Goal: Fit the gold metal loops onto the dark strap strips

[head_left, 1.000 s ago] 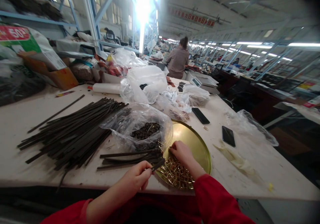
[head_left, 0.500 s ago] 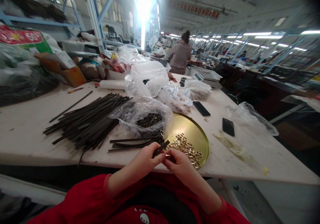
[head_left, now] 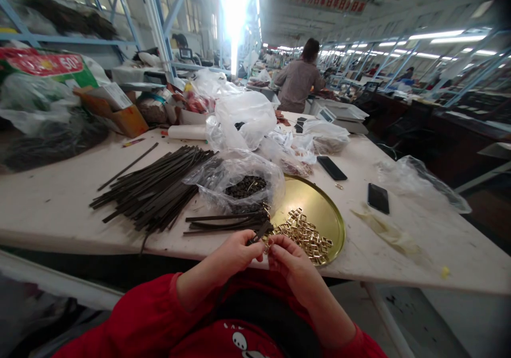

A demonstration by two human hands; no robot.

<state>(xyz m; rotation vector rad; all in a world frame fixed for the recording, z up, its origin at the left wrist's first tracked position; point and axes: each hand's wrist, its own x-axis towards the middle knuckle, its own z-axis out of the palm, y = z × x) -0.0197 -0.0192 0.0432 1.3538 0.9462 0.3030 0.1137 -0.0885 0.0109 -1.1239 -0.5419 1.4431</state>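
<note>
At the table's front edge, my left hand (head_left: 242, 250) is closed on a short dark strap (head_left: 262, 231) that sticks out past the thumb. Close beside it, my right hand (head_left: 290, 259) pinches a small gold metal buckle (head_left: 269, 244) against the strap's near side; the fingers partly hide it. A heap of gold buckles (head_left: 305, 236) lies on a round gold tray (head_left: 334, 201) just beyond my right hand. Several dark straps (head_left: 223, 223) lie flat beyond my left hand. Behind them, an open clear bag (head_left: 199, 176) holds small black pieces (head_left: 248, 186).
A large bundle of dark strips (head_left: 155, 190) spreads over the left of the table. Two phones (head_left: 332, 168) (head_left: 378, 198) and crumpled plastic (head_left: 423, 185) lie to the right. White plastic bags (head_left: 249, 116) pile up at the back. A person (head_left: 299, 84) stands farther off.
The view has shifted, so the table appears slightly to the right. The gold buckle shows more plainly between my hands, which stay close together. The person in the back leans more to the right.
</note>
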